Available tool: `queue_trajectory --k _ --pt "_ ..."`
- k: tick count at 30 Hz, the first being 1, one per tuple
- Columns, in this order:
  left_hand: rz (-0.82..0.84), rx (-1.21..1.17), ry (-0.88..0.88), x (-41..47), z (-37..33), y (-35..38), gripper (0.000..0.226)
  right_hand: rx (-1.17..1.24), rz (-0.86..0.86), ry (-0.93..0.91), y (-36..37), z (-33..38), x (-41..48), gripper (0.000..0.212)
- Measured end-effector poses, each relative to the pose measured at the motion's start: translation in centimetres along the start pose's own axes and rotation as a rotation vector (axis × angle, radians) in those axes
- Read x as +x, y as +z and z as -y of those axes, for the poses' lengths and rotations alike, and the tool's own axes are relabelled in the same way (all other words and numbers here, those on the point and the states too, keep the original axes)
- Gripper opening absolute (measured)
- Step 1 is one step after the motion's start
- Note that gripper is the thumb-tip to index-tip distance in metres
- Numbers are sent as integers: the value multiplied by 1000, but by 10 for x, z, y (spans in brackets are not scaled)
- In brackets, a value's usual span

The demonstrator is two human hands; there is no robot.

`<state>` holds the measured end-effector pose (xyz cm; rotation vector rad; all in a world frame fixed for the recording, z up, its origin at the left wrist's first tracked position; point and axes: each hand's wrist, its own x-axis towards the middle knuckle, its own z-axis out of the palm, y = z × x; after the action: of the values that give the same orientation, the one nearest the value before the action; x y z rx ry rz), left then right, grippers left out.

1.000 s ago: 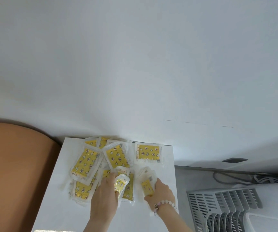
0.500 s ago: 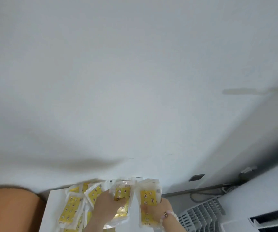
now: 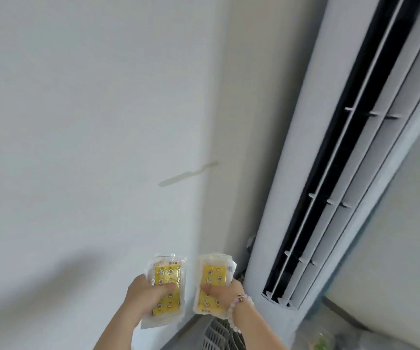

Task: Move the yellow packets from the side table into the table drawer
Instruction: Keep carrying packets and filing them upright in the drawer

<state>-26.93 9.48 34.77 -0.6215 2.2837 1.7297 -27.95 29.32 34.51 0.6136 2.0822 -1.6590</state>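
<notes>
Yellow packets (image 3: 166, 275) clamped in both grips, left hand (image 3: 143, 296) & right hand (image 3: 225, 293), thumbs across fronts.

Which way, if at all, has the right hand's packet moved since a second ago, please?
Yes. The right hand lifted its yellow packet off the side table and rightward; it is above the white grille, beside the air conditioner.

small print on yellow packets (image 3: 166, 275), too blurred to read
</notes>
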Motion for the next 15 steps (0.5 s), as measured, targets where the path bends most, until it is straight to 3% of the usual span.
queue_trajectory --k 6,11,15 --pt "230 88 121 -21 -62 105 24 168 -213 -34 -120 -11 -35 52" --pt "485 122 205 -63 -95 208 22 314 -348 -13 -221 -49 -76 45" --pt "633 130 242 -112 -114 290 22 493 -478 -5 -298 -90 -117 27"
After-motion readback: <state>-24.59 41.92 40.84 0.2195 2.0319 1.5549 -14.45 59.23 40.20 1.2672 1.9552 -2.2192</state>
